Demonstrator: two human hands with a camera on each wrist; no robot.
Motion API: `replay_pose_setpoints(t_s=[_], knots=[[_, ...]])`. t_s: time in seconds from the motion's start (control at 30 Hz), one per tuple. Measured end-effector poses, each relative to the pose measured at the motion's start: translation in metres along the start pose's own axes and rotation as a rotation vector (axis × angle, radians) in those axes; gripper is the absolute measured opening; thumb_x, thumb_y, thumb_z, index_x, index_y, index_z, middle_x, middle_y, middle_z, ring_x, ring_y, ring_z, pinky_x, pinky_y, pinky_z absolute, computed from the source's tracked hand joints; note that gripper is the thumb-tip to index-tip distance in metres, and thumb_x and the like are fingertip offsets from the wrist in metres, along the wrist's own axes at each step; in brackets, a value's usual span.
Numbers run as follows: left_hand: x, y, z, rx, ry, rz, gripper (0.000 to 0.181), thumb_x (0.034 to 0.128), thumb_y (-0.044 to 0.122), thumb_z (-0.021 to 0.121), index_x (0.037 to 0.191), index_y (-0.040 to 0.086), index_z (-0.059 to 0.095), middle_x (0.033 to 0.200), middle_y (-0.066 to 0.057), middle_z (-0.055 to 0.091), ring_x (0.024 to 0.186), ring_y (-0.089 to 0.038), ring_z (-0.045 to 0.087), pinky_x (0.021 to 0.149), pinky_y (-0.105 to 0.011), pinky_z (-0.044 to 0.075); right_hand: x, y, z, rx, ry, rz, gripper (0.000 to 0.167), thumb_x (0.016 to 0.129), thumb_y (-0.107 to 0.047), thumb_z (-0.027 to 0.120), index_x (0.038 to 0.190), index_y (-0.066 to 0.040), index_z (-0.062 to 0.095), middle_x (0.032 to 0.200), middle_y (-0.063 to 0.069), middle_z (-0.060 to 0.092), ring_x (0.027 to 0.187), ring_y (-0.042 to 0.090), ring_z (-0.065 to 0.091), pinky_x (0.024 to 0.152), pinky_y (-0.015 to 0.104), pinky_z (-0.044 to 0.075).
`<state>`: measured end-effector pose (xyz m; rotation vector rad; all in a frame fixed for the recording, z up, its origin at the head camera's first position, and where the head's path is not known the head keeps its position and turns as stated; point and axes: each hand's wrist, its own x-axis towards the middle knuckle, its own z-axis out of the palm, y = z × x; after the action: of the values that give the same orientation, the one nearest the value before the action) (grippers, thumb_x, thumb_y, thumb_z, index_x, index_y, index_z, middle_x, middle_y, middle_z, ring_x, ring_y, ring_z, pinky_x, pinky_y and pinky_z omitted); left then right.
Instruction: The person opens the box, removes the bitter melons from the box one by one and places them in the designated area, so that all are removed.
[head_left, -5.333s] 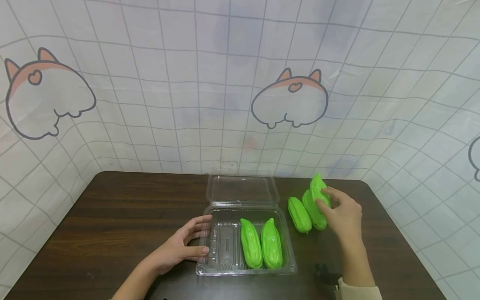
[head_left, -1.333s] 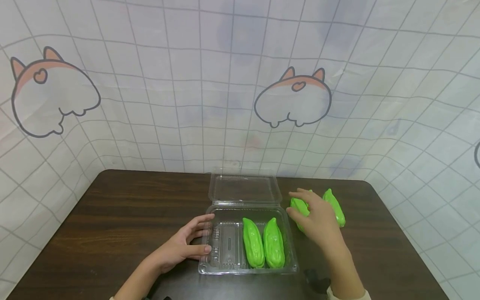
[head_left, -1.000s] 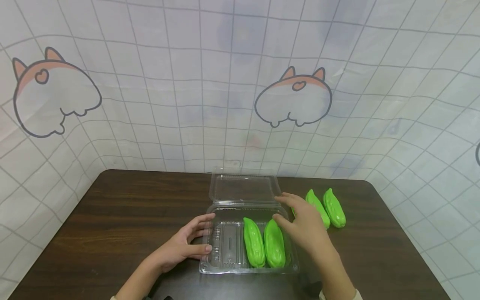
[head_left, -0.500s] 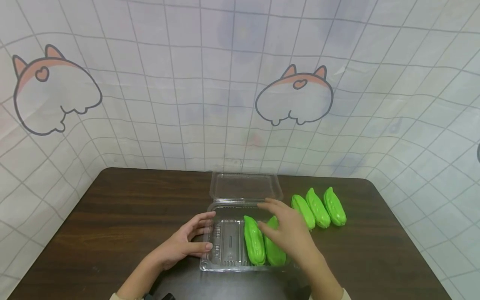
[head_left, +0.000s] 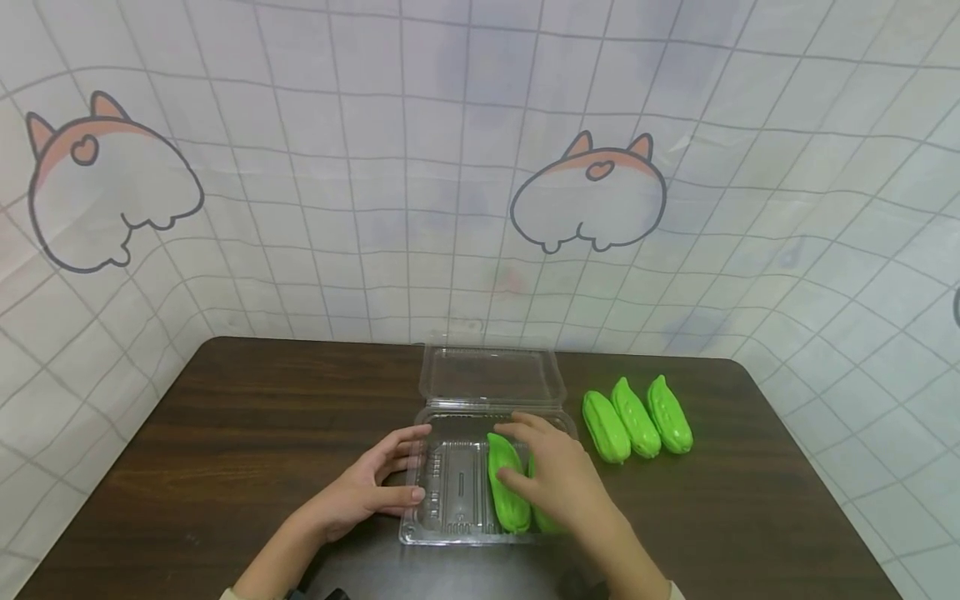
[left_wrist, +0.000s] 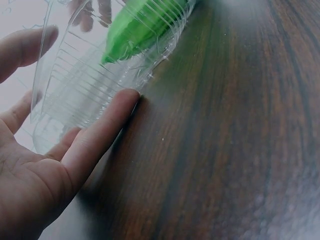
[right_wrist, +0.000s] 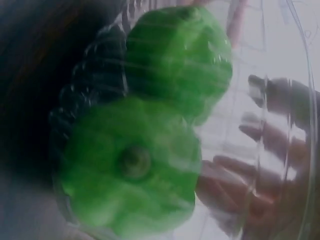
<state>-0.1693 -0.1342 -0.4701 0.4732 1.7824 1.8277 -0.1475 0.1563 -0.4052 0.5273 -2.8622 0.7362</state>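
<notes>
A clear plastic clamshell box (head_left: 450, 533) lies with its lid (head_left: 491, 375) folded back. Inside, on the right side, two shiny green, pepper-like vegetables lie side by side: the left one (head_left: 510, 500) shows mostly, while the right one (head_left: 546, 523) is largely hidden by my right hand (head_left: 562, 475). That hand hovers over them with fingers spread, thumb above the left one; I see nothing held. My left hand (head_left: 356, 487) rests against the box's left wall, fingers extended. In the right wrist view the rounded ends of both vegetables (right_wrist: 132, 165) show blurred through the plastic.
Three more green vegetables (head_left: 636, 421) lie in a row on the dark wooden table (head_left: 285, 400), right of the box. A white grid-patterned cloth (head_left: 345, 167) with cartoon figures hangs behind the table and at its sides.
My right hand has left the loose vegetables and moved left over the box. Those three now lie in a neat row, the rightmost set down. My left hand stays put.
</notes>
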Motion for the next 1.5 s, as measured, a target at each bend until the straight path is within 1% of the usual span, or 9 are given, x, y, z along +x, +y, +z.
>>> replay_pose_setpoints(t_s=[0.13, 0.33, 0.6, 0.8, 1.1, 1.2, 1.33, 1.5], knots=[[-0.001, 0.000, 0.001, 0.000, -0.001, 0.002, 0.082, 0.0914, 0.010, 0.073, 0.157, 0.021, 0.025, 0.158, -0.021, 0.021, 0.143, -0.044, 0.025, 0.086, -0.049, 0.057, -0.002, -0.001, 0.003, -0.007, -0.029, 0.000, 0.050, 0.081, -0.033, 0.081, 0.127, -0.022, 0.067, 0.142, 0.009, 0.057, 0.121, 0.035, 0.061, 0.091, 0.065, 0.048], [-0.002, 0.000, 0.001, -0.004, 0.000, 0.000, 0.082, 0.0915, 0.010, 0.073, 0.157, 0.022, 0.026, 0.158, -0.021, 0.021, 0.143, -0.044, 0.024, 0.086, -0.049, 0.057, -0.002, -0.002, 0.007, -0.013, -0.061, -0.012, 0.051, 0.081, -0.033, 0.081, 0.128, -0.020, 0.067, 0.142, 0.011, 0.057, 0.120, 0.038, 0.060, 0.092, 0.062, 0.050], [-0.004, 0.000, 0.002, -0.002, 0.006, -0.004, 0.081, 0.0917, 0.007, 0.072, 0.157, 0.022, 0.027, 0.158, -0.021, 0.021, 0.142, -0.043, 0.025, 0.086, -0.049, 0.057, -0.002, -0.005, 0.012, 0.028, -0.100, -0.018, 0.052, 0.080, -0.030, 0.082, 0.129, -0.017, 0.066, 0.142, 0.016, 0.056, 0.121, 0.041, 0.059, 0.094, 0.066, 0.047], [-0.003, 0.000, 0.001, -0.001, -0.001, 0.001, 0.081, 0.0920, 0.008, 0.071, 0.157, 0.022, 0.026, 0.157, -0.022, 0.021, 0.142, -0.044, 0.025, 0.086, -0.049, 0.057, -0.003, -0.009, 0.019, 0.012, -0.121, -0.045, 0.053, 0.079, -0.029, 0.082, 0.129, -0.017, 0.066, 0.140, 0.016, 0.057, 0.123, 0.041, 0.057, 0.096, 0.066, 0.045], [-0.002, 0.001, 0.001, 0.003, -0.002, -0.002, 0.081, 0.0924, 0.010, 0.072, 0.157, 0.023, 0.025, 0.157, -0.021, 0.021, 0.142, -0.044, 0.025, 0.087, -0.049, 0.057, -0.006, -0.015, 0.031, -0.067, -0.138, -0.143, 0.057, 0.077, -0.031, 0.083, 0.130, -0.018, 0.066, 0.140, 0.015, 0.058, 0.123, 0.035, 0.059, 0.101, 0.052, 0.049], [-0.002, 0.001, 0.001, 0.006, -0.003, -0.001, 0.081, 0.0921, 0.012, 0.072, 0.157, 0.024, 0.026, 0.157, -0.021, 0.020, 0.142, -0.044, 0.025, 0.087, -0.049, 0.057, -0.006, -0.016, 0.034, -0.088, -0.140, -0.161, 0.057, 0.077, -0.031, 0.083, 0.130, -0.019, 0.066, 0.140, 0.015, 0.057, 0.123, 0.034, 0.059, 0.101, 0.051, 0.049], [-0.002, 0.001, 0.001, 0.004, -0.001, -0.001, 0.080, 0.0921, 0.011, 0.072, 0.157, 0.024, 0.026, 0.157, -0.022, 0.021, 0.142, -0.045, 0.025, 0.087, -0.049, 0.057, -0.005, -0.016, 0.036, -0.098, -0.140, -0.164, 0.054, 0.077, -0.029, 0.082, 0.128, -0.020, 0.067, 0.140, 0.013, 0.058, 0.124, 0.033, 0.058, 0.101, 0.051, 0.049], [-0.001, 0.001, 0.001, 0.004, 0.000, -0.001, 0.080, 0.0922, 0.010, 0.072, 0.157, 0.023, 0.026, 0.156, -0.022, 0.022, 0.142, -0.044, 0.026, 0.087, -0.049, 0.057, -0.003, -0.014, 0.034, -0.078, -0.139, -0.158, 0.052, 0.078, -0.028, 0.081, 0.128, -0.020, 0.067, 0.141, 0.013, 0.057, 0.124, 0.033, 0.058, 0.101, 0.052, 0.048]])
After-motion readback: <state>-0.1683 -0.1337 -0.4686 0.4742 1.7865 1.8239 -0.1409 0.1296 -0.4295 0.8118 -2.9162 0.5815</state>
